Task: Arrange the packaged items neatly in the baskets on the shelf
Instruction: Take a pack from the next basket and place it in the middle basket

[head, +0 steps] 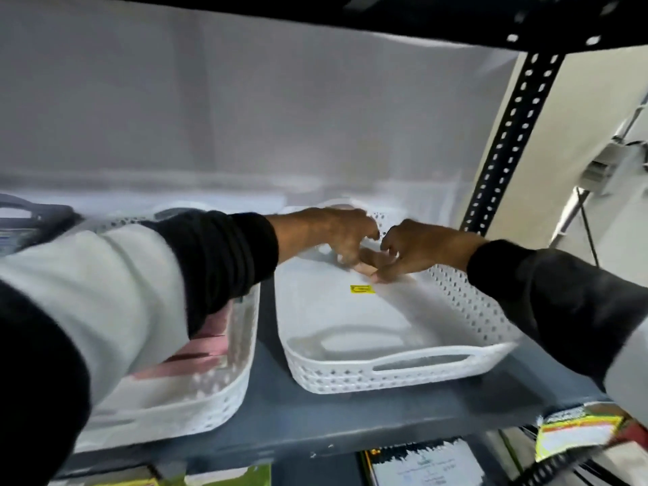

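Note:
A white perforated basket (396, 371) stands on the grey shelf (315, 426), right of centre. A small yellow sticker (362, 289) shows on its pale floor. Both hands reach into its far end and almost touch. My left hand (329, 233) has its fingers curled downward, and blur hides whether they grip anything. My right hand (417, 247) rests spread fingertips on the basket floor with nothing visible in them. A second white basket (214, 391) stands to the left, mostly under my left sleeve, and holds pink packaged items (196, 359).
A black perforated upright (508, 142) rises at the shelf's right end. The shelf above hangs close over the hands. A dark basket (38, 215) sits at far left. Packaged goods lie on the lower level, among them a yellow-and-green pack (578, 433) and a white-labelled pack (420, 464).

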